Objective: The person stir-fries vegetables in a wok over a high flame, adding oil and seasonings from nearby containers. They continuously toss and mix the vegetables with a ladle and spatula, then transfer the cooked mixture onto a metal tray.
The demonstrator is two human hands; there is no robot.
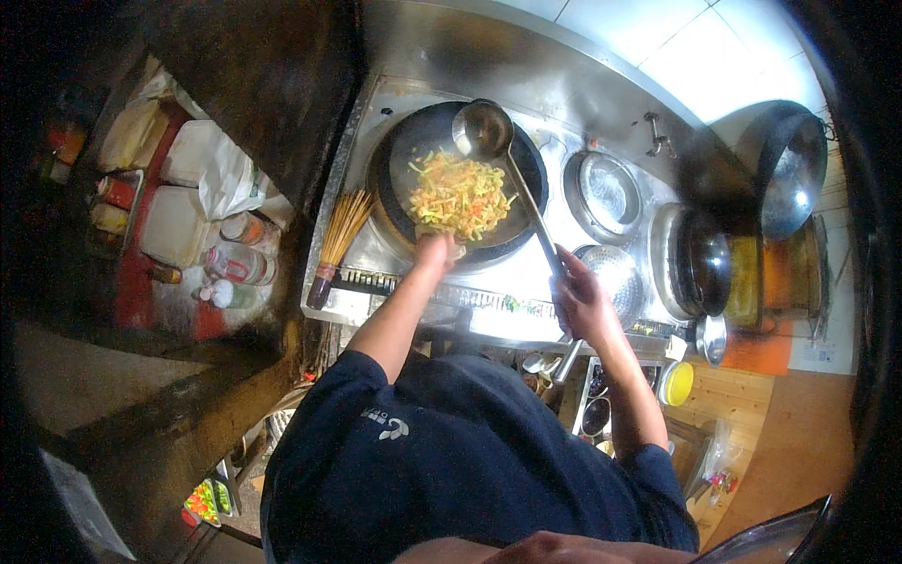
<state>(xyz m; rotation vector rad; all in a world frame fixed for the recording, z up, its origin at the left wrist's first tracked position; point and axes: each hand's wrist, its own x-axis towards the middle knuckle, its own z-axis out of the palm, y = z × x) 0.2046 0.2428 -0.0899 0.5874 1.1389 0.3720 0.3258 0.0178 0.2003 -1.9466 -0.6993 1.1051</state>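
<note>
Chopped food in yellow, green and orange pieces [461, 194] lies in a large dark wok [394, 162] on the steel stove. My left hand [437, 252] is closed on the wok's near rim, with what looks like a cloth between. In my right hand [583, 296] is the long handle of a metal ladle [483, 130]. The ladle's bowl is over the far part of the wok, just beyond the food. A perforated steel skimmer [614, 271] rests beside my right hand, partly hidden by it.
A bamboo wok brush [345, 229] lies left of the wok. Right of it are a round metal pan [607, 192], stacked dark pans [707, 262] and a wall tap [657, 135]. Containers and bottles [243, 263] stand at the left. A yellow-lidded tub [678, 383] is at the lower right.
</note>
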